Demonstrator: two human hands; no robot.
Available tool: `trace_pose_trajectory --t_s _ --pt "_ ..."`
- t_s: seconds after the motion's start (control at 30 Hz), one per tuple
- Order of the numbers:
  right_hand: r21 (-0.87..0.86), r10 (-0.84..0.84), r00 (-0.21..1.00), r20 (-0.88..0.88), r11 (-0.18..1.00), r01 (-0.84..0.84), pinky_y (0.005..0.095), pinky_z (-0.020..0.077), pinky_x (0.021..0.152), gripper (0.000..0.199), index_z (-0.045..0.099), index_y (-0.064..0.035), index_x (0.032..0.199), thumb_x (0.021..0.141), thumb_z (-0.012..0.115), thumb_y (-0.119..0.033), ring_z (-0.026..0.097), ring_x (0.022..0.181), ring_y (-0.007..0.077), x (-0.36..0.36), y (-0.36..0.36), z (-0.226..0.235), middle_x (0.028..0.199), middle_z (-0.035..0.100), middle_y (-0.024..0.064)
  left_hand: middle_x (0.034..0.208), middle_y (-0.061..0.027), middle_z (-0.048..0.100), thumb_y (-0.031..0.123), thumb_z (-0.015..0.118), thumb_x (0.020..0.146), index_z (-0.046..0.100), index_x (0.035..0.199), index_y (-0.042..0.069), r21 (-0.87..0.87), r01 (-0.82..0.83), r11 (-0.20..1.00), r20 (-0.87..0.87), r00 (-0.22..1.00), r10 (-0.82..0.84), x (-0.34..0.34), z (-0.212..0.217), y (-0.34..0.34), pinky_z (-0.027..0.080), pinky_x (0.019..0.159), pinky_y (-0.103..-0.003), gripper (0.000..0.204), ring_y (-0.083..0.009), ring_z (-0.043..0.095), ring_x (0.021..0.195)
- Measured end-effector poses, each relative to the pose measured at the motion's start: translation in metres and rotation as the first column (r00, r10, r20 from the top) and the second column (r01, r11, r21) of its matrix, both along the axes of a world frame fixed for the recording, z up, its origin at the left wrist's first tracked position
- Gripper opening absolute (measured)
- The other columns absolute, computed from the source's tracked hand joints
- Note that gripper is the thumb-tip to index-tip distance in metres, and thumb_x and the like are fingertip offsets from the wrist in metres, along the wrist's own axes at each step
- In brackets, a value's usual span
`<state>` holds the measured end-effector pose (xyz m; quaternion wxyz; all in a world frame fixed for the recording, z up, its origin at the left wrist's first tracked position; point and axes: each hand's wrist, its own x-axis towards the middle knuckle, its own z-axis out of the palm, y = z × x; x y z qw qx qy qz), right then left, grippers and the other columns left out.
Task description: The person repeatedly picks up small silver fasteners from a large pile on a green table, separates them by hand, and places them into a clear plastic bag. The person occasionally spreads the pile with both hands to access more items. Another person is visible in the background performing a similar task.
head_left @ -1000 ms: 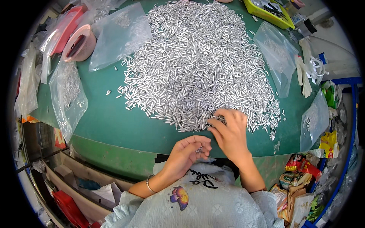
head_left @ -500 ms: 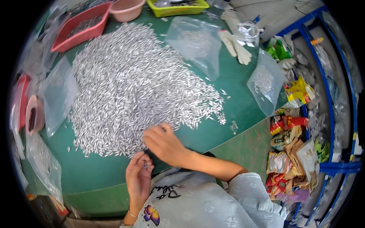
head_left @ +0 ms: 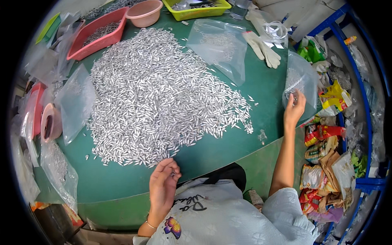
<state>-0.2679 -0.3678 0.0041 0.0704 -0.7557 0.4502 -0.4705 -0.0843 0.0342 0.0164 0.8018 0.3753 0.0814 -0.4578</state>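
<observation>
A broad pile of small silver spindle-shaped metal pieces (head_left: 151, 98) covers much of the green table. At its near edge is my left hand (head_left: 163, 181), fingers curled around a few small shiny metal pieces whose exact shape is hard to see. My right hand (head_left: 295, 110) reaches to the table's right side, over a clear plastic bag (head_left: 304, 77) with small metallic bits in it. Its fingers are bent together at the bag's contents; whatever is between the fingertips is too small to make out.
Another clear bag of small parts (head_left: 220, 45) lies behind the pile, beside white gloves (head_left: 263, 49). Pink tub (head_left: 98, 36), pink bowl (head_left: 145, 14) and yellow tray (head_left: 196, 14) line the far edge. More bags (head_left: 59, 167) lie left. A blue rack (head_left: 355, 77) and packages stand right.
My right hand has left my left hand's side and moved far right to the clear bag. My left hand stays near the pile's front edge, still curled. The view has shifted slightly.
</observation>
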Motion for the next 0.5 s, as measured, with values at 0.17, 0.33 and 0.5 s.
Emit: trace_pose_trajectory --t_s 0.17,0.33,0.5 --pt "-0.072 -0.029 0.911 -0.412 0.997 0.0 0.0453 0.0323 0.101 0.036 0.05 0.004 0.121 0.086 0.056 -0.006 0.041 0.119 0.0402 0.035 0.038 0.002 0.131 0.043 0.0236 0.097 -0.0074 0.058 0.005 0.051 0.089 0.055 0.109 -0.002 0.057 -0.006 0.998 0.047 0.999 0.003 0.002 0.005 -0.005 0.045 0.081 -0.029 0.022 -0.0154 0.054 0.089" --pt "-0.011 0.042 0.951 -0.306 0.999 -0.048 0.0423 0.0343 0.101 0.03 0.053 0.0053 0.115 0.087 0.053 -0.005 0.048 0.115 0.0375 0.012 0.034 -0.008 0.123 0.051 0.0214 0.096 -0.0072 0.057 0.007 0.052 0.088 0.056 0.107 -0.001 0.07 0.04 0.997 0.08 0.996 -0.046 0.0 0.009 -0.014 0.045 0.079 -0.028 0.021 -0.0163 0.053 0.089" --pt "0.077 0.026 0.969 -0.246 0.997 -0.007 0.0389 0.0409 0.091 0.02 0.055 0.0056 0.104 0.084 0.053 0.002 0.052 0.107 0.0362 -0.009 0.043 0.01 0.11 0.055 0.0211 0.093 -0.0064 0.056 0.007 0.052 0.088 0.055 0.107 -0.001 0.044 0.066 0.997 0.058 0.996 -0.068 0.001 0.003 -0.021 0.044 0.075 -0.027 0.02 -0.0149 0.051 0.084"
